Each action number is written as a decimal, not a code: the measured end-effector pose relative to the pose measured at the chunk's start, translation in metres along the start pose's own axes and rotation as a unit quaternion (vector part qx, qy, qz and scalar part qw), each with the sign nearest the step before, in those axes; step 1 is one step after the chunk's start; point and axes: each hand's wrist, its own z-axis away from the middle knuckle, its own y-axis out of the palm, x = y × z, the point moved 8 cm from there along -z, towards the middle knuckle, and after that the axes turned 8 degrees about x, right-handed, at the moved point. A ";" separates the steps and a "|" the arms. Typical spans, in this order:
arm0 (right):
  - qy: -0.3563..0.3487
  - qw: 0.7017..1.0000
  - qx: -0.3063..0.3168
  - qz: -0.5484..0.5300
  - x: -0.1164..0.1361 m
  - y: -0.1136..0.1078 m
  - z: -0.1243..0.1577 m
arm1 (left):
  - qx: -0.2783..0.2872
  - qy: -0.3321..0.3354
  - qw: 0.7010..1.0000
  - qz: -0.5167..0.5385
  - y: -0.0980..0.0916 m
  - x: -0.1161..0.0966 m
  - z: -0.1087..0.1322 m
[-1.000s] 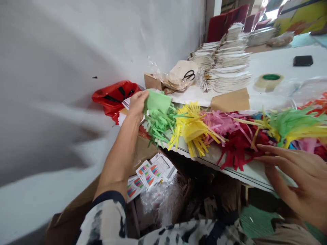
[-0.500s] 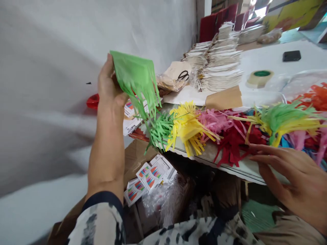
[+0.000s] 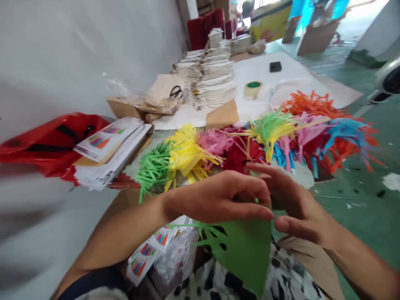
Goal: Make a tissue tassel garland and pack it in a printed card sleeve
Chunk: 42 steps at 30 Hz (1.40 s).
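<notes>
My left hand (image 3: 218, 196) grips the top edge of a green fringed paper piece (image 3: 242, 248), which hangs down in front of my lap with its cut strips pointing left. My right hand (image 3: 293, 204) is right beside it, fingers curled behind the same top edge and touching the paper. Beyond my hands a row of fringed paper bundles lies along a tray: green (image 3: 153, 164), yellow (image 3: 186, 152), pink (image 3: 214, 141), red (image 3: 239, 154), then mixed green-yellow (image 3: 270, 127), orange (image 3: 312, 104) and blue (image 3: 346, 129).
A stack of printed cards (image 3: 109, 148) lies on a red plastic bag (image 3: 46, 141) at left. Further back are scissors (image 3: 176, 91), piles of white paper items (image 3: 215, 81), a tape roll (image 3: 253, 88) and a black phone (image 3: 275, 66). Packets of cards (image 3: 150, 252) sit below the table edge.
My left hand lifted the green fringed piece off the row, then brought it down toward my lap. My right hand left the table edge and joined it. The camera swung right.
</notes>
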 end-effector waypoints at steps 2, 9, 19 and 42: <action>0.046 0.988 0.028 -0.145 -0.025 0.006 0.019 | -0.015 -0.015 0.998 0.052 -0.002 0.009 -0.008; 0.218 0.947 -0.016 -0.235 -0.080 -0.024 0.075 | -0.026 -0.059 0.998 -0.007 -0.024 0.055 -0.051; 0.338 0.932 -0.069 0.107 -0.135 -0.136 0.074 | -0.326 0.084 0.809 -0.482 -0.021 0.050 -0.093; 0.068 0.863 -0.087 0.493 -0.095 -0.062 0.105 | -0.300 0.094 0.795 -0.519 0.040 0.103 -0.118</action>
